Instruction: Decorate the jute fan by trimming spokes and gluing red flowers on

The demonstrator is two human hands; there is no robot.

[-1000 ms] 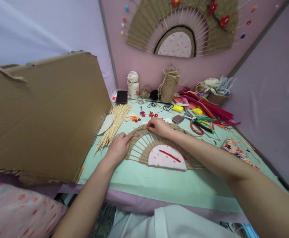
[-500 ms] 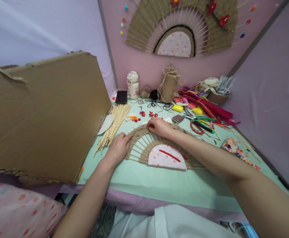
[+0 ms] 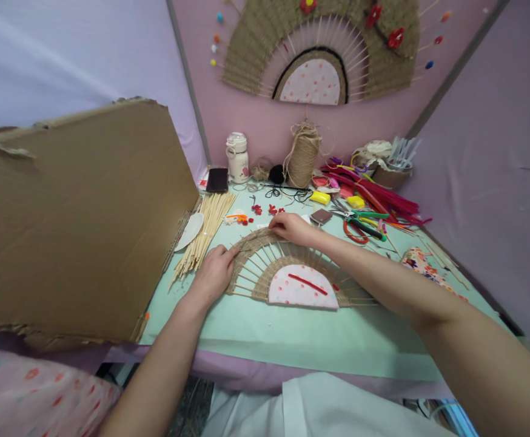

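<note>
The fan (image 3: 287, 294) lies flat on the tablecloth (image 3: 247, 331). Its inner band (image 3: 265, 281) and outer band (image 3: 251, 243) already look woven, bare ribs between them, and a red strip (image 3: 308, 284) lies across its spotted base. The trimming seems still undone: loose red flowers (image 3: 272, 210) lie beyond the fan, and none shows on the part the right arm leaves visible. The left hand (image 3: 214, 273) lies at the fan's left end, index finger stretched along the outer band; whether it grips, I cannot tell. The right hand (image 3: 292, 229) is narrow, fingertips pinched on the fan's top rim; any strand between them is too small to see. Left of the fan, the stick bundle (image 3: 205, 233) and cardboard (image 3: 101, 224) limit room; beyond its right half sit pliers (image 3: 368, 228). The widest free strip runs from the fan's base to the table's near edge.
</note>
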